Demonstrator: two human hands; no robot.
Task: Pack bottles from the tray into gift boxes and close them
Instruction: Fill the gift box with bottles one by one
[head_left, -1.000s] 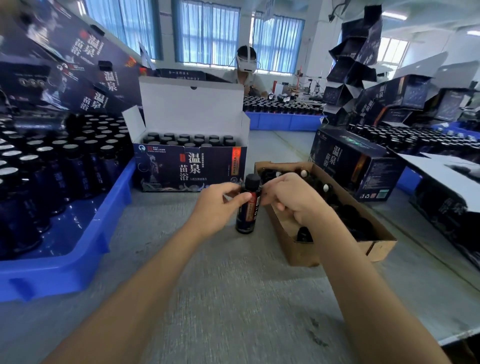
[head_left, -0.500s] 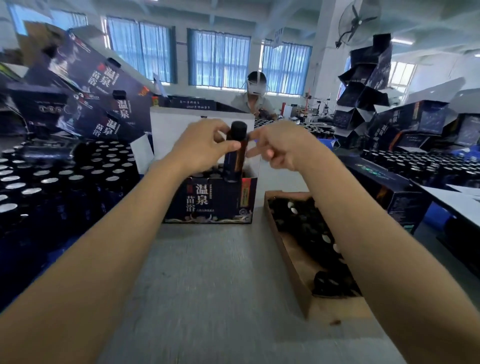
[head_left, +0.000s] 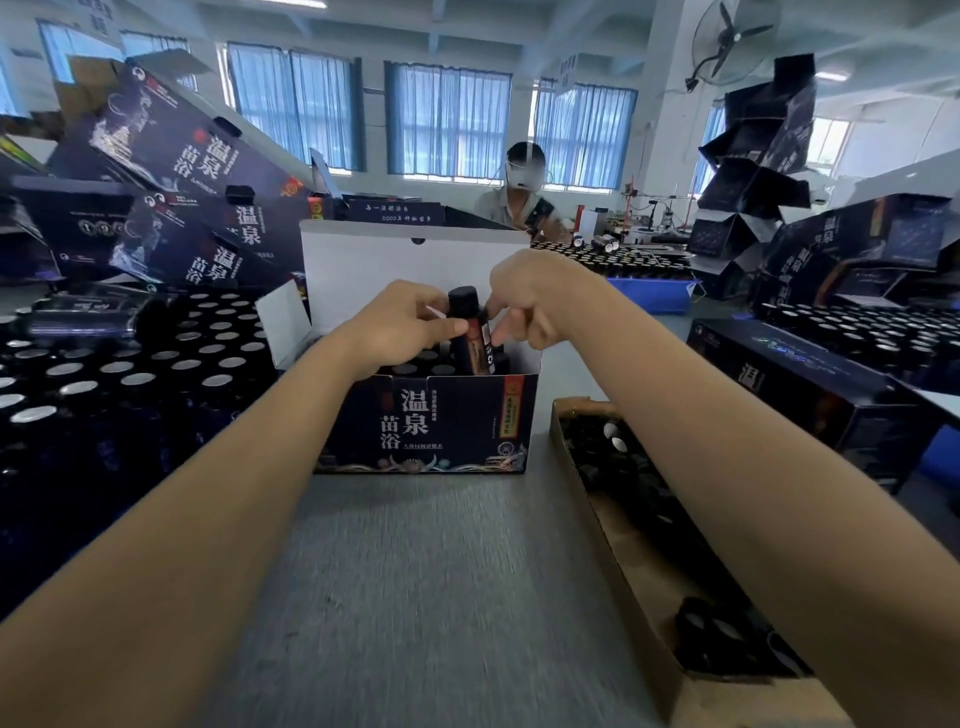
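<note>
A dark gift box with white Chinese lettering stands open on the grey table, its white lid flap upright behind it. Dark bottle caps show inside. A small dark bottle with a black cap and orange label hangs partly inside the box's front right corner, tilted slightly. My left hand grips it from the left. My right hand pinches it near the neck from the right. The tray of dark bottles with silver and black caps lies at the left.
A brown cardboard tray with dark bottles lies at my right. Closed and open dark gift boxes stack at the right and the back left. Another person works at the far side. More bottles fill the right.
Both hands carried the bottle from the table in front of the box up over it, and now it sinks into the box's front right corner.
</note>
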